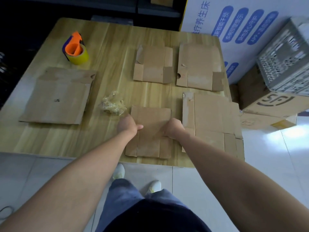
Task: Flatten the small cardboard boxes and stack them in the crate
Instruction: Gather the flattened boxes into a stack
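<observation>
**Flat box in hand, crate well off to the right**

We hold the box [150,131] where it lies flat at the table's [107,41] near edge. Our left hand [128,126] pinches its left side with the thumb on top. Our right hand [173,127] is curled round its right side. It is not yet in the crate [284,64], which sits off the table to the right on a carton [270,104]. The crate is too blurred for us to see inside.

Just beside the box is the right flat [212,118], touching it or nearly so, with its outer edge reaching the table's rim. Beyond lie the far flat [153,64] and the corner flat [199,67]. The left flat [56,97] is well apart.

We judge the carry to the crate as the risky part:
- **Right flat:** swinging the box right at table height could drag this flat and tip it onto the floor.
- **Box flaps:** held only by its sides, the box may sag or its near flaps may spring open.
- **Tape wad [112,103]:** it lies near our left hand and could stick and come along.

The dispenser [75,49] is out of the way.
</observation>
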Motion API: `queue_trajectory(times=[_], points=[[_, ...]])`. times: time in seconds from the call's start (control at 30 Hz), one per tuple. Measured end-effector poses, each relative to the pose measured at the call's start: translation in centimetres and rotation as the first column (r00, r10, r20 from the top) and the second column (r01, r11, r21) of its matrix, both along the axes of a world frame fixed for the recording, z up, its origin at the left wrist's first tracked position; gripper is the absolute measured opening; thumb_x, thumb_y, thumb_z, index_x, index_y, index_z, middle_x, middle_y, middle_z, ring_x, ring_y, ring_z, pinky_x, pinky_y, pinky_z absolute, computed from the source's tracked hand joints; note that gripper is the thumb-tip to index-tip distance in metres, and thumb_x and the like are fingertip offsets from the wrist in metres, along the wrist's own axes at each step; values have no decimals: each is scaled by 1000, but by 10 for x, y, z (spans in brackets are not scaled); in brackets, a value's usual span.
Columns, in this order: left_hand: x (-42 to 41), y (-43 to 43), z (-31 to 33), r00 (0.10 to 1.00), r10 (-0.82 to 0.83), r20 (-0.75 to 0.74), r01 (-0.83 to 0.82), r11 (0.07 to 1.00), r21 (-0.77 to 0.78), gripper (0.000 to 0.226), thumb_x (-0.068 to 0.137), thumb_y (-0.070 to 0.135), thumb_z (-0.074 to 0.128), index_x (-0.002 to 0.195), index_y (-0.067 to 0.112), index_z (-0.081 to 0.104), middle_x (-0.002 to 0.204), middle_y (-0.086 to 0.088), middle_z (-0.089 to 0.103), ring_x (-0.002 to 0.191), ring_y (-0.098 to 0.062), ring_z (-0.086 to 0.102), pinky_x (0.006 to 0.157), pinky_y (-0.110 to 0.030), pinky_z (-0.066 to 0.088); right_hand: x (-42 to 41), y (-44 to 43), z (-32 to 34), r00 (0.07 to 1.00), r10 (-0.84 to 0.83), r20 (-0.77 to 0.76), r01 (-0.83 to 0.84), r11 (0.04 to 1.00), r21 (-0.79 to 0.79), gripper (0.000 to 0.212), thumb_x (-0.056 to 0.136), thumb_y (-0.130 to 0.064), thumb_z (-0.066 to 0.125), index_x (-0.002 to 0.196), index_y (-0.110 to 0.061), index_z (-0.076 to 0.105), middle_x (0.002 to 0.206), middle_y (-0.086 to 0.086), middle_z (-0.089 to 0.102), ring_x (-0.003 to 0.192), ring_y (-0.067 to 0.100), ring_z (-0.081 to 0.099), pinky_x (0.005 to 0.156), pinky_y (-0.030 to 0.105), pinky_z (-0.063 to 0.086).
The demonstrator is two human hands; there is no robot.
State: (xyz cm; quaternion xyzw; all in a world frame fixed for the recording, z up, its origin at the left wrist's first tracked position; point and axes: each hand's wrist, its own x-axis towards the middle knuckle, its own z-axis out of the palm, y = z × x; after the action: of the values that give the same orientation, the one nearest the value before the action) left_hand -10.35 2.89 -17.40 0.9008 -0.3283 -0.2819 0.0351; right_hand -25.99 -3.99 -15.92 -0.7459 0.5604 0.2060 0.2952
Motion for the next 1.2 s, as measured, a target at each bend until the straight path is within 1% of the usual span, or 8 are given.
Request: queue_trajectory(times=[0.13, 0.27, 0.47, 0.57, 0.63, 0.7, 0.93, 1.2], points=[[-1, -3, -1, 950, -275, 150, 289, 954, -81, 73, 77, 38, 74, 136, 10, 40, 139, -13, 43, 118, -30, 50, 83, -37, 46, 6, 6, -3, 995, 62, -81, -70, 994, -90, 49, 88, -13, 65, 131, -3, 44, 129, 14, 46, 116, 32, 52, 85, 37, 47], [6, -14, -2, 847, -517, 125, 527, 848, -63, 67, 80, 29, 72, 139, 13, 44, 150, -4, 35, 139, -27, 28, 111, -39, 27, 14, -1, -3, 967, 185, -174, -208, 970, -126, 54, 86, -17, 69, 134, -7, 47, 133, 10, 38, 122, 28, 40, 90, 37, 45], [14, -49, 17, 739, -667, 92, 649, 742, 168, 66, 69, 41, 80, 122, 12, 54, 127, -7, 57, 120, -30, 50, 97, -41, 43, 10, -8, 2, 978, 158, -137, -174, 978, -118, 39, 91, -4, 54, 130, -7, 51, 128, 9, 46, 114, 28, 51, 88, 35, 46], [14, -76, 37, 721, -688, 79, 661, 718, 218, 49, 77, 44, 73, 113, 12, 60, 115, -8, 63, 110, -29, 57, 85, -36, 44, 0, -34, 27, 994, 100, -41, -106, 974, -200, 31, 93, -9, 50, 123, -11, 57, 118, 9, 56, 102, 27, 58, 80, 34, 50], [15, -95, 51, 751, -651, 108, 643, 759, 100, 36, 84, 37, 68, 107, 11, 63, 110, -8, 64, 102, -27, 59, 80, -34, 46, -8, -56, 48, 999, 34, 8, -31, 962, -272, 25, 95, -12, 47, 117, -11, 58, 113, 10, 59, 93, 26, 58, 75, 33, 51], [12, -114, 66, 785, -613, 91, 617, 786, -30, 29, 87, 30, 64, 107, 8, 63, 108, -10, 64, 97, -28, 61, 82, -36, 51, -18, -78, 67, 1000, -11, 22, 17, 945, -327, 29, 96, -17, 49, 123, -10, 55, 122, 11, 56, 105, 27, 56, 86, 37, 51], [-13, -169, 96, 830, -554, -56, 493, 778, -390, 41, 90, 25, 61, 126, 9, 52, 129, -10, 54, 115, -25, 52, 95, -36, 44, -55, -136, 103, 990, -135, 48, 143, 899, -414, 44, 95, -32, 54, 132, -9, 48, 131, 13, 49, 120, 31, 45, 99, 40, 42], [-39, -213, 92, 908, -409, -93, 330, 833, -443, 41, 91, 23, 61, 128, 10, 51, 130, -7, 54, 115, -23, 52, 93, -32, 43, -94, -210, 84, 976, -193, 100, 218, 885, -412, 45, 92, -38, 56, 123, -7, 51, 127, 15, 51, 116, 32, 45, 91, 39, 42]])
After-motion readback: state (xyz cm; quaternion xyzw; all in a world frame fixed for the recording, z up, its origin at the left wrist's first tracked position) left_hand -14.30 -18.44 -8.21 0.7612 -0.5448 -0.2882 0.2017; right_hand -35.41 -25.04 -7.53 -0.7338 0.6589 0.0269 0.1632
